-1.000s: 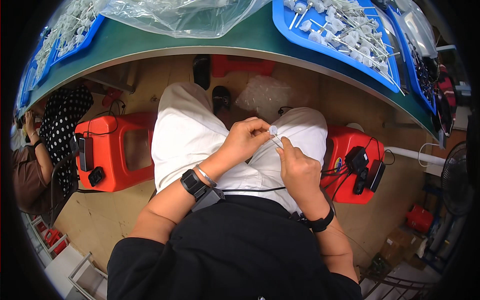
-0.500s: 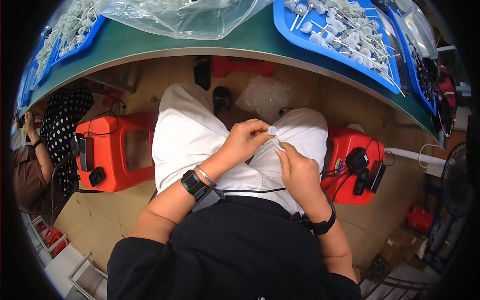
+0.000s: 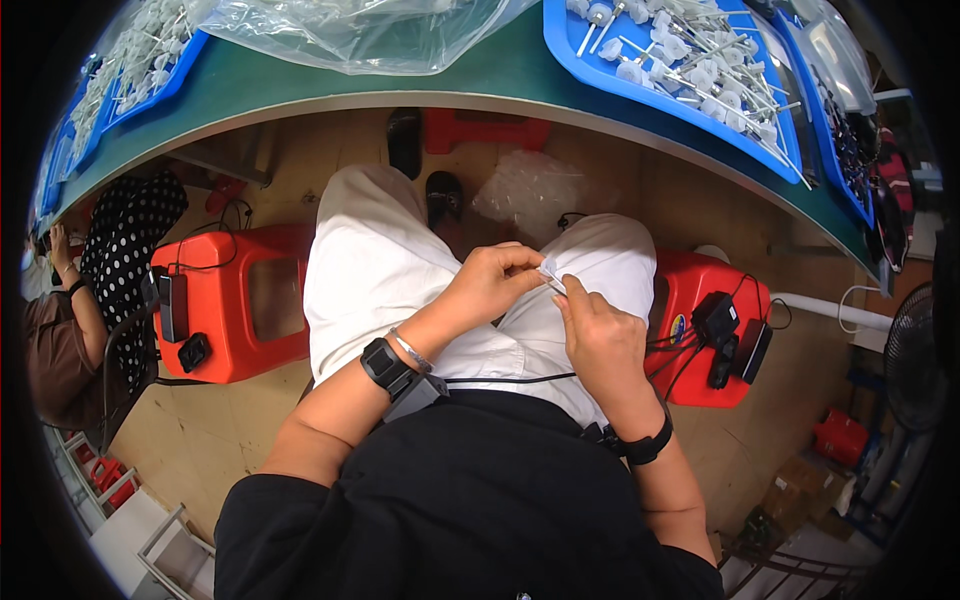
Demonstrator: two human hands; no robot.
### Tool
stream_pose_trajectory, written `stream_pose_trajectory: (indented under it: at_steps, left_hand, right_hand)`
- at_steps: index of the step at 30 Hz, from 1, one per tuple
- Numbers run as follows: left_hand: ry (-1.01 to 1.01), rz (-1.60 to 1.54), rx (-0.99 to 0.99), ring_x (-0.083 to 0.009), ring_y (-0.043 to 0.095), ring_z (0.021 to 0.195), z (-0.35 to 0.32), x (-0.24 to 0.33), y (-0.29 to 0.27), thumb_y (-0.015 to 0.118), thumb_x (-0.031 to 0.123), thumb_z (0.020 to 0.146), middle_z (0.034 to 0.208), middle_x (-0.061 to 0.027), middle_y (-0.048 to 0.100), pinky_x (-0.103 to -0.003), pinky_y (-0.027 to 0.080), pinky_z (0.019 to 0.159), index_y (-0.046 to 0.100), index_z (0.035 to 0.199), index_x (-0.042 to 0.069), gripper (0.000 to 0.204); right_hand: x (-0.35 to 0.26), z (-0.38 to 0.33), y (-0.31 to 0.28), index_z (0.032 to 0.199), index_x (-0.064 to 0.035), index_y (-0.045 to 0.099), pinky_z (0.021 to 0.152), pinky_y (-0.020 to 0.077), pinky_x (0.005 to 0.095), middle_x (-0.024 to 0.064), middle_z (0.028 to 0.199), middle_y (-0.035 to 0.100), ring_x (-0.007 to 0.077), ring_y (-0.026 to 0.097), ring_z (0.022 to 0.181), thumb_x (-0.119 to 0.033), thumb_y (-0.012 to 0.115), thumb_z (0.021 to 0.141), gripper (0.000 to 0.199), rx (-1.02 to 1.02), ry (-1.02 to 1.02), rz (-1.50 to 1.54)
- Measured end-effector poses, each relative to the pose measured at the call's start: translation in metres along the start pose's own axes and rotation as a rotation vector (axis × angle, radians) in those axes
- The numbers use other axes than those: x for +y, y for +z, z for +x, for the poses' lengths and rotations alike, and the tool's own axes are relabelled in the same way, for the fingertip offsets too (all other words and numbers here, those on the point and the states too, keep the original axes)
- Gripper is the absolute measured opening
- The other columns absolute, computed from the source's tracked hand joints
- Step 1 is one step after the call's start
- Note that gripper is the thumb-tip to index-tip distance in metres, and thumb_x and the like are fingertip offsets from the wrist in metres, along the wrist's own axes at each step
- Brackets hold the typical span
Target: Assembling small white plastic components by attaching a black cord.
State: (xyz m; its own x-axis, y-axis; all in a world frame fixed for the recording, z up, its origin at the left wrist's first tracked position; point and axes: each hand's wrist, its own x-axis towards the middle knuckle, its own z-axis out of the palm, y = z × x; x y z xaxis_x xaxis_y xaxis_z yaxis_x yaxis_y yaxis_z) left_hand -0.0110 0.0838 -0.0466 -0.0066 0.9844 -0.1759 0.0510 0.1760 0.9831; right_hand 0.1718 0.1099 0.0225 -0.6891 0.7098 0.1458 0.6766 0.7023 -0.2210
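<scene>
Your left hand (image 3: pixel 492 282) and right hand (image 3: pixel 600 335) stay over your lap as half a second ago, fingertips of both pinched on the small white plastic part (image 3: pixel 549 272) between them, barely shifted, so the fiddling looks unfinished.

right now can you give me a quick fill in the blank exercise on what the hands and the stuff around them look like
1. Both hands pinch a small ____ plastic piece above the lap.
2. The left hand has a black ____ on its wrist.
3. The trays on the green table are ____.
4. The stools on either side are ____.

Missing words: white; watch; blue; red
</scene>
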Motion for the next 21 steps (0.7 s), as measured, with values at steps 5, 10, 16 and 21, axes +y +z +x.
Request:
stream_pose_trajectory:
  at_steps: [5, 10, 16, 21]
  left_hand:
    - [0.001, 0.051, -0.001, -0.0047, 0.050, 0.071, -0.0006, 0.0005, -0.0014, 0.070, 0.009, 0.092, 0.088, 0.0004, 0.064, -0.023, 0.044, 0.063, 0.072, 0.104, -0.001, 0.016]
    - [-0.037, -0.007, -0.007, -0.0114, 0.063, 0.079, -0.0002, -0.0034, -0.0015, 0.071, 0.009, 0.089, 0.090, -0.0084, 0.069, -0.026, 0.050, 0.071, 0.071, 0.104, -0.004, 0.019]
    - [0.028, -0.053, -0.011, -0.0104, 0.058, 0.075, 0.0020, -0.0036, -0.0016, 0.071, 0.009, 0.090, 0.087, -0.0062, 0.065, -0.026, 0.047, 0.067, 0.072, 0.104, -0.002, 0.018]
    - [0.026, -0.002, -0.046, -0.0065, 0.055, 0.077, 0.0016, -0.0004, -0.0025, 0.068, 0.006, 0.092, 0.090, -0.0014, 0.063, -0.023, 0.046, 0.068, 0.073, 0.104, 0.001, 0.014]
  right_hand:
    - [0.0054, -0.0025, 0.0014, 0.109, 0.0001, 0.069, 0.046, 0.0455, 0.0315, 0.0053, 0.062, 0.053, 0.0191, 0.057, 0.049, -0.018, 0.068, 0.089, 0.027, 0.023, -0.100, -0.143]
    - [0.0075, -0.0034, 0.0021, 0.108, 0.0004, 0.069, 0.046, 0.0435, 0.0306, 0.0035, 0.061, 0.050, 0.0179, 0.054, 0.049, -0.018, 0.069, 0.089, 0.027, 0.048, -0.159, -0.206]
    - [0.0057, -0.0037, -0.0008, 0.108, -0.0028, 0.069, 0.046, 0.0453, 0.0349, 0.0084, 0.063, 0.059, 0.0237, 0.057, 0.047, -0.017, 0.070, 0.089, 0.024, 0.060, -0.041, 0.012]
    - [0.0072, -0.0050, 0.0039, 0.109, -0.0010, 0.067, 0.043, 0.0446, 0.0349, 0.0087, 0.063, 0.060, 0.0232, 0.058, 0.044, -0.018, 0.069, 0.091, 0.025, 0.082, -0.008, 0.114]
